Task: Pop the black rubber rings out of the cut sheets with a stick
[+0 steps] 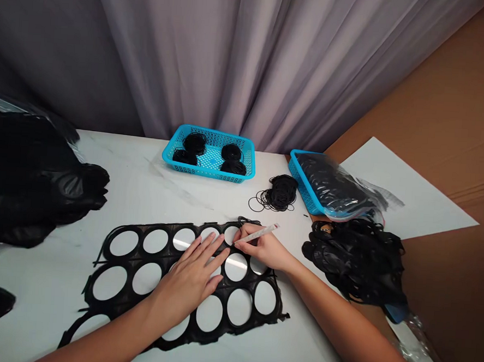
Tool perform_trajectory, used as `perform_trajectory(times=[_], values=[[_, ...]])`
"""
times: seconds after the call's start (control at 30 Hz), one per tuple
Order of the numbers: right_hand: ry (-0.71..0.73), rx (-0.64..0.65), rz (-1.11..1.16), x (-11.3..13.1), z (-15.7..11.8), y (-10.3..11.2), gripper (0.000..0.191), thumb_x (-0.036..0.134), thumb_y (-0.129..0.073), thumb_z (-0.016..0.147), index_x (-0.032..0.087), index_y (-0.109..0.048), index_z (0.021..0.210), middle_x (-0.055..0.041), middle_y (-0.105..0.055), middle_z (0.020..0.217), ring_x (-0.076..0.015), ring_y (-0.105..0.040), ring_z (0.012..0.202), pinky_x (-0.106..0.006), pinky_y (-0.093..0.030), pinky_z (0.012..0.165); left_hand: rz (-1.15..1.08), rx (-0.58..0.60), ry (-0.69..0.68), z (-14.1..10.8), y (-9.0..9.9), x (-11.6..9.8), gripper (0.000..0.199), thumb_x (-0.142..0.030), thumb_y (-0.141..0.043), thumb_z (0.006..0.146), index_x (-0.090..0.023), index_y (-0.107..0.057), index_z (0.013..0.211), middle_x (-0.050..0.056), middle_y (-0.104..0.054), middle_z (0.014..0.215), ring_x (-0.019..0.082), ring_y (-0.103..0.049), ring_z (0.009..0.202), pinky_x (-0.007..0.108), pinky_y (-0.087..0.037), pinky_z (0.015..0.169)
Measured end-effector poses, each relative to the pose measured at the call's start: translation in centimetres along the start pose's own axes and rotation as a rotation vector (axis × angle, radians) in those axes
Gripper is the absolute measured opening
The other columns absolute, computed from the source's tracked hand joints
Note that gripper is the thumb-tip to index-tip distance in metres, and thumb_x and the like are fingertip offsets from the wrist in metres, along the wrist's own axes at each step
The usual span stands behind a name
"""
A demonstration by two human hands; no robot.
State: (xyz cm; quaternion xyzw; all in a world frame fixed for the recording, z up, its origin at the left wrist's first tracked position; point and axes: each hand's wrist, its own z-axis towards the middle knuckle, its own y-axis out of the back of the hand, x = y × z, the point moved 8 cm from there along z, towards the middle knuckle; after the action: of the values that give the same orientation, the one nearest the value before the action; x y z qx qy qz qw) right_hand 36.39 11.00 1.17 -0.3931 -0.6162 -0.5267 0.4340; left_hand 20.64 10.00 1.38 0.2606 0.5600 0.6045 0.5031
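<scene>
Head view shows a black sheet point(221, 289) with rows of round holes lying flat at the near middle of the white tabletop point(135, 191). Left hand point(195, 274) rests on it, its grip spread, palm down, fingers reaching toward the far edge. Right hand point(267, 251) has its grip pinching a pale pen-like stick point(259, 234) (slanted, its tip beside a hole near the sheet's far right corner). Beyond the sheet sits a blue basket point(209, 173) with four bundles of thin black rings point(195, 144); a loose ring pile point(283, 193) lies to its right. Farther right, a second basket point(303, 186) carries a clear bag point(334, 181) of black pieces, with black scraps point(356, 259) just nearer. Another black heap point(33, 173) lies far left.
</scene>
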Motion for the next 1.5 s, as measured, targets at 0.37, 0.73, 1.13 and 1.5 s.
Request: perform_trajectory(times=[0.37, 0.73, 1.13, 1.5], values=[[0.253, 0.042, -0.544, 2.8, -0.8, -1.6, 0.012, 0.021, -0.052, 0.095, 0.020, -0.057, 0.084, -0.0053, -0.063, 0.088, -0.0185, -0.055, 0.081, -0.032, -0.043, 0.073, 0.041, -0.001, 0.038, -0.1, 0.1, 0.2, 0.050, -0.027, -0.053, 0.096, -0.027, -0.044, 0.145, 0.009, -0.025, 0.161, 0.036, -0.018, 0.148, 0.058, -0.028, 0.115], [0.022, -0.627, -0.647, 1.5, 0.7, 8.7, 0.022, 0.027, -0.048, 0.092, 0.023, -0.041, 0.071, 0.0003, -0.051, 0.065, -0.0170, -0.045, 0.059, -0.028, -0.032, 0.059, 0.003, 0.009, 0.049, -0.2, 0.6, 0.4, 0.049, -0.031, -0.055, 0.097, -0.029, -0.045, 0.145, 0.010, -0.024, 0.161, 0.041, -0.016, 0.147, 0.060, -0.034, 0.110], [-0.108, -0.687, -0.687, 1.6, 2.0, 11.5, 0.019, 0.030, -0.052, 0.083, 0.024, -0.042, 0.069, 0.0010, -0.048, 0.059, -0.0176, -0.042, 0.057, -0.029, -0.026, 0.058, 0.086, 0.047, 0.046, -3.1, 1.3, 1.9, 0.056, -0.049, -0.044, 0.101, -0.029, -0.032, 0.152, 0.012, -0.021, 0.162, 0.033, -0.027, 0.146, 0.052, -0.034, 0.113], [-0.063, 0.016, -0.113, 1.6, 2.0, -4.3, 0.026, 0.031, -0.064, 0.082, 0.021, -0.044, 0.067, 0.0052, -0.047, 0.062, -0.0121, -0.040, 0.061, -0.024, -0.030, 0.057, 0.088, 0.027, 0.051, -4.2, 1.9, 1.6, 0.054, -0.051, -0.043, 0.101, -0.022, -0.041, 0.147, 0.013, -0.032, 0.158, 0.031, -0.030, 0.145, 0.052, -0.031, 0.115]])
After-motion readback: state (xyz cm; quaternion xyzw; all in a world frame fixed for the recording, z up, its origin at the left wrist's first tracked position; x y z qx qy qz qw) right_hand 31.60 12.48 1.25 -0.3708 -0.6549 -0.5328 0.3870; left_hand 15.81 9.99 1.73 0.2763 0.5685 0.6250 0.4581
